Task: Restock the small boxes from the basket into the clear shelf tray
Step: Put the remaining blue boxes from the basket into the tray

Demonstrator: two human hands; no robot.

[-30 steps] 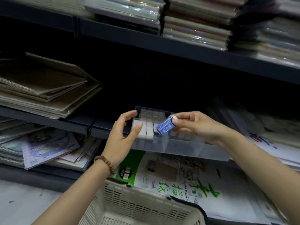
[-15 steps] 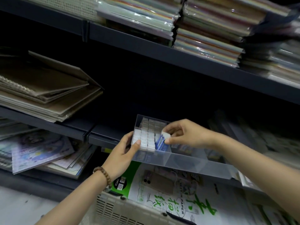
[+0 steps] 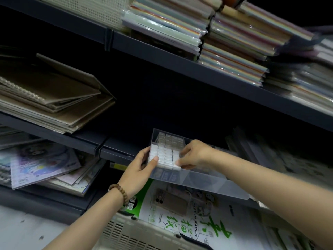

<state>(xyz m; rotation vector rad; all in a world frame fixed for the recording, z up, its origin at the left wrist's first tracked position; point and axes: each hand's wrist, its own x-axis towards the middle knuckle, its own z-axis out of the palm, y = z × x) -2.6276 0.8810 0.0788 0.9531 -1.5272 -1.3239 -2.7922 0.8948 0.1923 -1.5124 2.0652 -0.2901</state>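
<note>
Our left hand (image 3: 139, 170) reaches up from 7 o'clock and cups the left front corner of the clear tray (image 3: 198, 184), thumb pressed on the front-left box. Our right hand (image 3: 193, 155) enters from 4 o'clock, palm down, fingertips (image 3: 178, 162) pinching the front-right box of the small boxes (image 3: 164, 155). These fill the tray's left compartment on the shelf (image 3: 115, 150). The basket (image 3: 144, 235) sits below at 6 o'clock.
</note>
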